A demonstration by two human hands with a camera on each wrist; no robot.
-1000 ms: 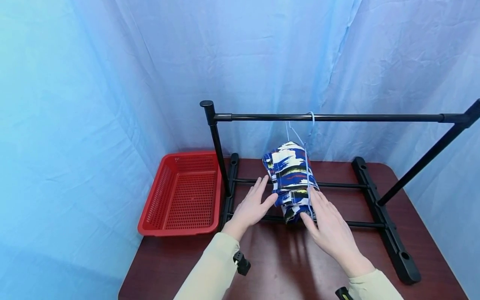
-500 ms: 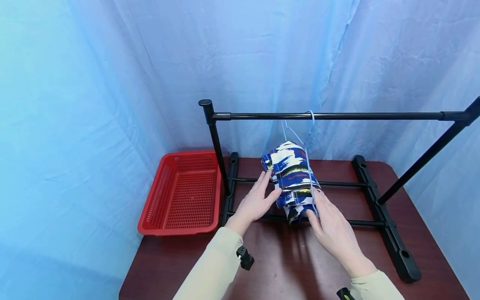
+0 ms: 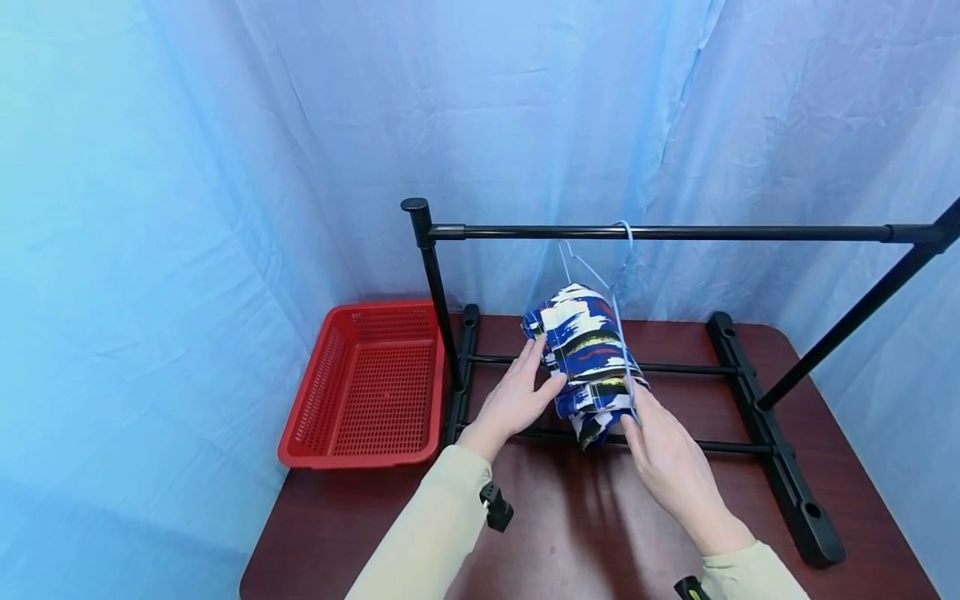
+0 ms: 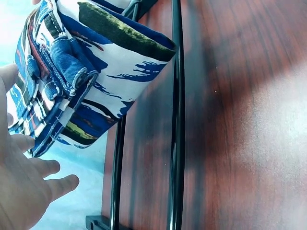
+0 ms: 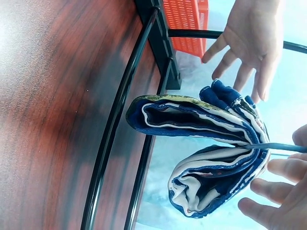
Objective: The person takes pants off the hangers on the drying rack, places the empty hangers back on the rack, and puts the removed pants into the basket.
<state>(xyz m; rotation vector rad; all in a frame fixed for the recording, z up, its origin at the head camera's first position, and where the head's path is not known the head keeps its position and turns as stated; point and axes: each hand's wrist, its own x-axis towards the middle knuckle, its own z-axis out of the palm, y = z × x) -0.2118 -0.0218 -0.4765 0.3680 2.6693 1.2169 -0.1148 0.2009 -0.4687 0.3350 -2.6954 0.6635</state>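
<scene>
Beneath smooth black rail (image 3: 750, 234) | brush-patterned cloth (image 3: 588, 337) folded over slender blue hanger (image 5: 278, 147) | left fingers (image 5: 226, 62), right fingers (image 5: 274, 189) spread

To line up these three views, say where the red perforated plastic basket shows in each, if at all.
Head: red perforated plastic basket, left of centre.
Left wrist: not in it.
Right wrist: basket at top, just right of centre, partly cut off.
Shared landmark: the folded blue-and-white patterned cloth.
</scene>
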